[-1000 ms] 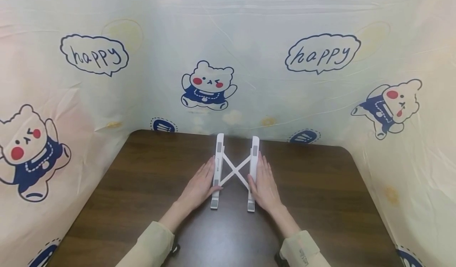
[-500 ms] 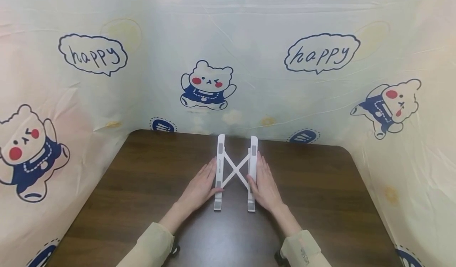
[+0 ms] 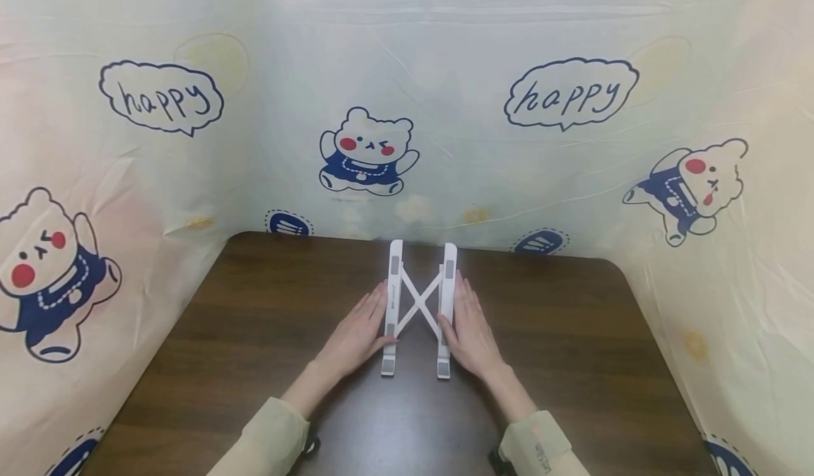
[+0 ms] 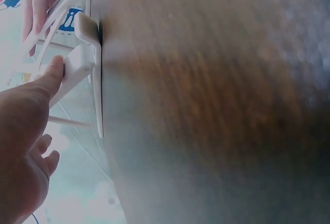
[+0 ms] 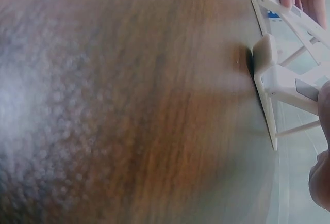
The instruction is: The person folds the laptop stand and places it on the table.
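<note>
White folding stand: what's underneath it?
Under the white folding stand, brown tabletop shows between its crossed bars; anything directly beneath its two side rails is covered and cannot be seen.

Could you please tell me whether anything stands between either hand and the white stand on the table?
Nothing visible does: the left hand lies directly against the left rail of the white stand, and the right hand against the right rail.
</note>
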`<state>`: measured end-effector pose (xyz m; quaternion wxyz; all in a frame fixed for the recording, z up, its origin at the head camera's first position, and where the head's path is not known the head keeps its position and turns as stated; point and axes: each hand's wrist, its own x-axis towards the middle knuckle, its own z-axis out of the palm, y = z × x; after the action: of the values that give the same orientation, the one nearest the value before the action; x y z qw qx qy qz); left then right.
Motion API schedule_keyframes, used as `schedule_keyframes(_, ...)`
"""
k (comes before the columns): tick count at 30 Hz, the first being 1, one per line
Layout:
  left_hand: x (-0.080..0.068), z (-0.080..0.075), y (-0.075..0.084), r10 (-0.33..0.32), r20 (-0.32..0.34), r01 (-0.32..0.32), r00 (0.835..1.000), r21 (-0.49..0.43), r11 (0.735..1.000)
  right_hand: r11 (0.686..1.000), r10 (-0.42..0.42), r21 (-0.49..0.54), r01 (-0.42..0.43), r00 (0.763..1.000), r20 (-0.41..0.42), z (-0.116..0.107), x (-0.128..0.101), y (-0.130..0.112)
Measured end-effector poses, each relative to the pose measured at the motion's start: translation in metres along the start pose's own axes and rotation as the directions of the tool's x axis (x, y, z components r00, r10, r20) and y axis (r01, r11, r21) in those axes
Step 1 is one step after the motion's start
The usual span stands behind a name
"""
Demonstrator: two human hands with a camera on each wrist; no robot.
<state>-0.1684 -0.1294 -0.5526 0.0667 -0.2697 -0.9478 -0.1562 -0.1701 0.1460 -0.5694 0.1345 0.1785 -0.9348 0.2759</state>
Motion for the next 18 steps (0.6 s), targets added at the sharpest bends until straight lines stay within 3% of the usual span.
schedule_keyframes(18, 0.0006, 0.0028, 0.0082, -0.024, 0.056, 0.024, 0.998, 0.001, 1.000, 1.000, -0.015, 0.003, 0.015, 0.999, 0.052, -0.0024, -0.0029, -0.0046)
